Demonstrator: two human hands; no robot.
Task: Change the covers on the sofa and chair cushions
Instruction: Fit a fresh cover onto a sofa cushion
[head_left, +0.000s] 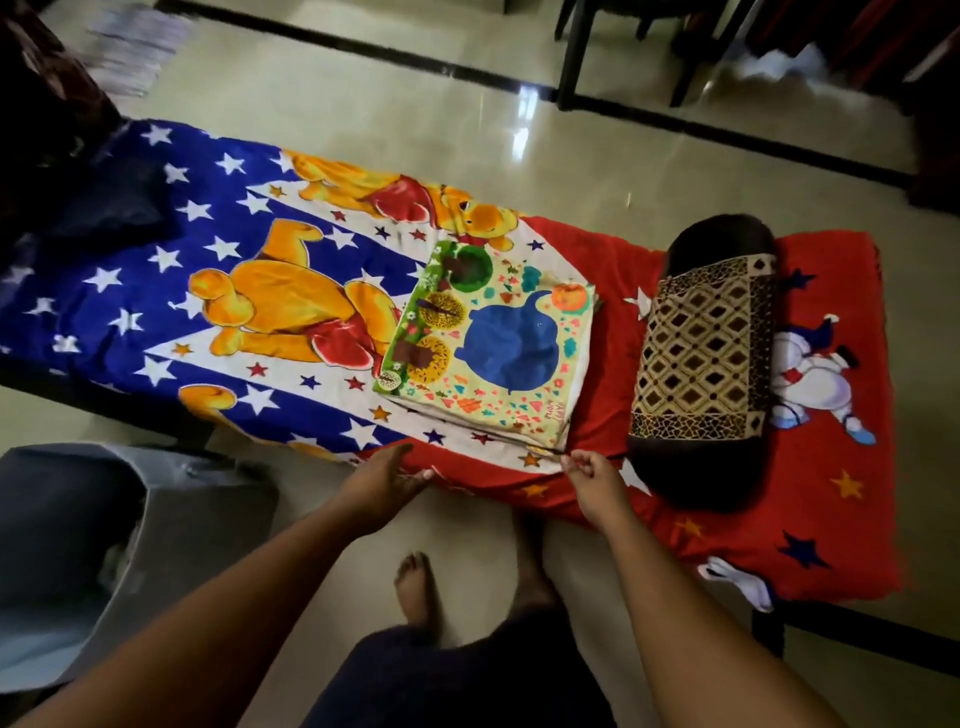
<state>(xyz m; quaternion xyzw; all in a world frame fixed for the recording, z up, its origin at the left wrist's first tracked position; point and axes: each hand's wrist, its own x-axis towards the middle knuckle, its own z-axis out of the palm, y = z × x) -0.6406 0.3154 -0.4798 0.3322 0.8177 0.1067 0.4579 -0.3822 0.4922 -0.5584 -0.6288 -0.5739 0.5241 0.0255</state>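
Presently, a folded cushion cover (488, 338) printed with a blue elephant lies flat on the cartoon sheet (249, 249) covering a low bed, with a brown patterned bolster (701, 353) just beside it on the red end. The right hand (592, 475) has its grip pinched on something thin and dark at the cover's near corner. The left hand (384, 486) rests at the sheet's near edge, fingers straight and together.
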